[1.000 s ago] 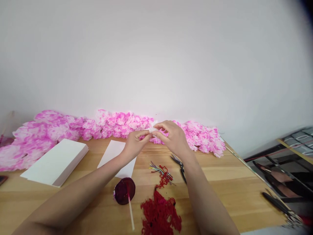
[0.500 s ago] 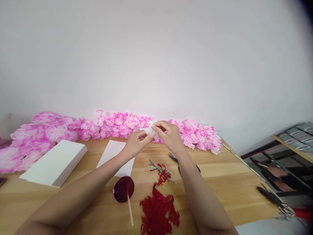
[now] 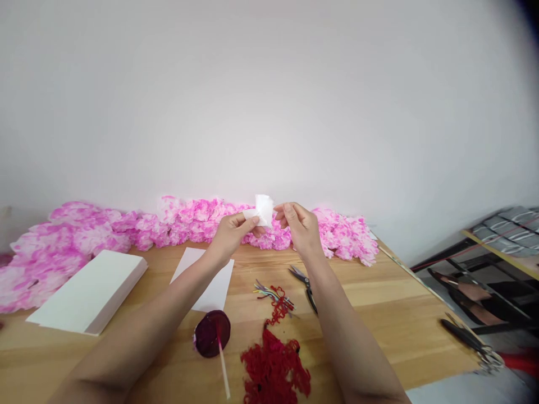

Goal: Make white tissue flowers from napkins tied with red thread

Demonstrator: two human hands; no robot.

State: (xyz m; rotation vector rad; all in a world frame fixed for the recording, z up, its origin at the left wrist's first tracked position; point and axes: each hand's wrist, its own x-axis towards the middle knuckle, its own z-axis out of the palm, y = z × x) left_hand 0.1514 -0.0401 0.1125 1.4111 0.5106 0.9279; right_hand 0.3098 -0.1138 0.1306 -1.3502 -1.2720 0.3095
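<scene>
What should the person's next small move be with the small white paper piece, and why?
Probably the right hand should pinch the upper part of the small white paper piece and gently spread it: the left hand grips the piece lower down, its upper part sticks up uncovered, and the right hand is close beside it, though whether they touch is hard to tell.

The forearms (image 3: pixel 155 322) are bare, tapering into slim wrists (image 3: pixel 213 259) and bare, slender-fingered hands (image 3: pixel 229 235)
</scene>
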